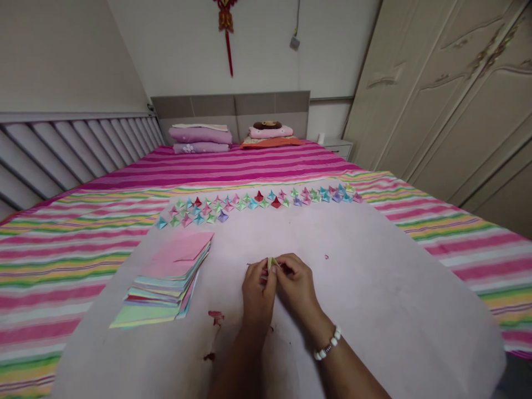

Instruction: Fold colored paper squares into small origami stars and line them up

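A small piece of folded yellow-green paper (271,262) is pinched between my two hands over the middle of the pale board. My left hand (258,285) grips it from the left, fingers closed. From the right, my right hand (297,281) holds the same piece with thumb and fingertips; a beaded bracelet circles that wrist. My fingers partly cover the paper. To the left lies a stack of coloured paper sheets (166,277), pink on top. Beyond my hands stand rows of small folded paper pieces (223,216) in several colours.
The pale board (374,310) lies on a bed with a striped sheet (465,257). Reddish scraps (216,316) are left of my forearms. Folded bedding (201,136) and a headboard (270,105) are at the back. A railing (83,149) runs along the left, a wardrobe (436,100) on the right.
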`<state>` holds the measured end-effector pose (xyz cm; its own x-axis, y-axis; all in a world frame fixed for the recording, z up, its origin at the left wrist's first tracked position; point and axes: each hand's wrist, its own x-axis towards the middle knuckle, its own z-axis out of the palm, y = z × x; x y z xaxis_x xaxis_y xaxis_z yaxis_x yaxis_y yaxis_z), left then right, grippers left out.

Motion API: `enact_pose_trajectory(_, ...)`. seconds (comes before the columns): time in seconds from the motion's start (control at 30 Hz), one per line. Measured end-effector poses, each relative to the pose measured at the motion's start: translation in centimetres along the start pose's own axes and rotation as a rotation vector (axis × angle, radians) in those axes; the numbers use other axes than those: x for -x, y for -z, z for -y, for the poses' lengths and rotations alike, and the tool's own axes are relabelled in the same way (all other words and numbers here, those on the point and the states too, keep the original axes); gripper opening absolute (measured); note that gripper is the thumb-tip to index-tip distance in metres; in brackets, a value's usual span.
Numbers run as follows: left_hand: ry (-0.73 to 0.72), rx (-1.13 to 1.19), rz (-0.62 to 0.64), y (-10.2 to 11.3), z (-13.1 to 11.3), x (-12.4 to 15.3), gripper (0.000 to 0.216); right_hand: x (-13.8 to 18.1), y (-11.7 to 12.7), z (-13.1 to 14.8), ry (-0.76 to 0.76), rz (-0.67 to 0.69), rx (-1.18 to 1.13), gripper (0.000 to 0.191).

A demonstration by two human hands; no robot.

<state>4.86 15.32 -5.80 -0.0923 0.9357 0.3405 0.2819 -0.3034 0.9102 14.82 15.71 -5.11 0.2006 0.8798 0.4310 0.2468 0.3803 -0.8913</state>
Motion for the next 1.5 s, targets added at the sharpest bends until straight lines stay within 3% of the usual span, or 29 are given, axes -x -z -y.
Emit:
enact_pose_trajectory(0.2, -0.01, -0.052, -0.026, 0.0, 0.7, -0.1, 0.022, 0.1, 0.0, 0.0, -0.029, -0.007, 0.02, 0.015)
enact_pose_trajectory(0.37, 0.033, 0.058, -0.042, 0.1, 0.8, 0.0, 0.024, 0.0, -0.1, -0.3, -0.144, -0.035, -0.094, 0.017)
enact_pose_trajectory(0.5, 0.232, 0.241, -0.025, 0.2, 0.3, -0.1, 0.028, -0.3, 0.1, -0.1, -0.352, -0.008, -0.272, 0.02)
enact_pose_trajectory(0.6, 0.358, 0.336, -0.009, 0.4, -0.2, -0.3, 0.032, -0.6, 0.3, 0.4, -0.421, -0.01, -0.345, 0.018)
enact_pose_trajectory(0.87, 0.398, 0.639, -0.012, 0.2, 0.5, -0.6, 0.025, -0.7, 0.6, 1.0, -0.444, -0.012, -0.454, 0.011)
enact_pose_trajectory(1.1, 0.431, 0.902, 0.052, 0.1, -0.2, -0.7, 0.029, -0.9, 0.7, 0.6, -0.458, -0.01, -0.653, 0.018)
enact_pose_trajectory(1.23, 0.435, 0.924, 0.073, 0.1, -0.2, -0.7, 0.032, -0.9, 0.8, 0.7, -0.481, 0.016, -0.714, 0.021)
enact_pose_trajectory(1.5, 0.461, 0.784, -0.015, 0.0, 0.5, -0.7, 0.027, -0.6, 0.7, 0.7, -0.502, 0.096, -0.582, 0.016)
